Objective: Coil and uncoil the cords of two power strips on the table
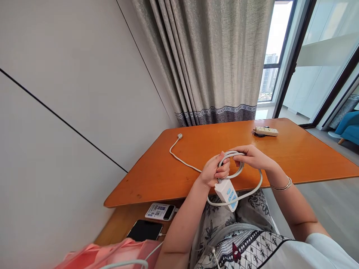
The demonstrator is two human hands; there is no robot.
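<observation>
My left hand (214, 172) is closed round the coiled white cable (246, 192) just above a white power strip (226, 193) that hangs from it over my lap. My right hand (252, 157) is closed on the top of the same cable loops. The rest of the cable runs left across the orange wooden table (294, 149) to its plug (180, 136) near the far left corner.
A second, cream power strip (266, 131) lies at the table's far right. On a lower bench at left sit a power bank (160, 212), a dark phone (145, 230) and pink cloth (112, 254). Grey curtains and a glass door stand behind.
</observation>
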